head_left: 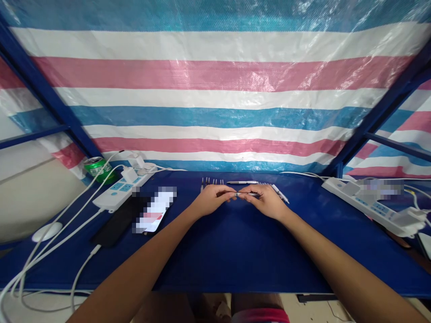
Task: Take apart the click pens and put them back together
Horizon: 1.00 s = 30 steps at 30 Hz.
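Observation:
Both of my hands meet over the far middle of a blue table (215,251). My left hand (210,199) and my right hand (266,200) are closed in pinches on the two ends of a thin white pen (243,194) held level between them. Just behind the hands lies another white pen (242,182). More pen parts (212,181) lie in a row at the left of it. A further pen (280,193) sticks out behind my right hand.
A white power strip (119,190) with plugged chargers and cables sits at the left, beside a green can (97,167) and two phones (153,211). A second power strip (373,206) lies at the right. A striped tarp (215,89) hangs behind the table.

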{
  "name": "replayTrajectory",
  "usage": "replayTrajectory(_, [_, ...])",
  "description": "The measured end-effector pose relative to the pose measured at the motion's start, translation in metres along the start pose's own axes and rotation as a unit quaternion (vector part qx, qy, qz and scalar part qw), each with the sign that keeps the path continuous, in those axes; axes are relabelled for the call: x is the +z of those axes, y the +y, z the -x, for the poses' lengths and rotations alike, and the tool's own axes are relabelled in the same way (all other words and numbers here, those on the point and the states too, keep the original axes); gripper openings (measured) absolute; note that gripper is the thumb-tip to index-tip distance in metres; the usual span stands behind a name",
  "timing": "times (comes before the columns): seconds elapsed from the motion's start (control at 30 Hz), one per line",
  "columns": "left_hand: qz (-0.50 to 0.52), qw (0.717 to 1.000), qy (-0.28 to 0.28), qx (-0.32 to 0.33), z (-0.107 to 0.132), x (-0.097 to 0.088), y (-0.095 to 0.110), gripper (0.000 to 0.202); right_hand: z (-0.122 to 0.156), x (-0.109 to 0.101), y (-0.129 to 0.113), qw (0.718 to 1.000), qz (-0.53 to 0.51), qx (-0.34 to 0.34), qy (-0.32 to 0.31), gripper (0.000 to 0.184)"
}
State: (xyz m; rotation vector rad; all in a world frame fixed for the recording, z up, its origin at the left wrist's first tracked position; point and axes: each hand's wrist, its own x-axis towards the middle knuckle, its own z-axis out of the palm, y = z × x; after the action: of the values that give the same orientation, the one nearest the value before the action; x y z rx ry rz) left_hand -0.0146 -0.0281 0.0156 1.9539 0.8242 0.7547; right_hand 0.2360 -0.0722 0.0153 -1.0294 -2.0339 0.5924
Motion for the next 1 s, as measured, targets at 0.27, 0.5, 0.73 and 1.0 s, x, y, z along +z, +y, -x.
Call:
replayTrajectory(0.27, [-0.108, 0.992, 0.056, 0.024, 0.001, -0.003, 0.002, 0.029, 0.000, 0.003, 0.002, 0.997, -0.034, 0.051, -0.036, 0.034])
replayTrajectory(0.5, [-0.098, 0.994, 0.035, 0.037, 0.001, -0.002, 0.001, 0.021, 0.000, 0.005, 0.004, 0.999, -0.021, 0.041, -0.023, 0.026])
replayTrajectory(0.73, [-0.131, 0.983, 0.115, 0.057, -0.001, -0.005, 0.001, 0.026, -0.005, 0.004, 0.017, 1.000, 0.007, 0.022, -0.019, 0.023])
replayTrajectory(1.0, [-0.301, 0.928, 0.220, 0.024, -0.004, -0.032, -0.015, 0.029, -0.023, 0.005, 0.053, 0.974, 0.213, -0.077, 0.012, 0.020])
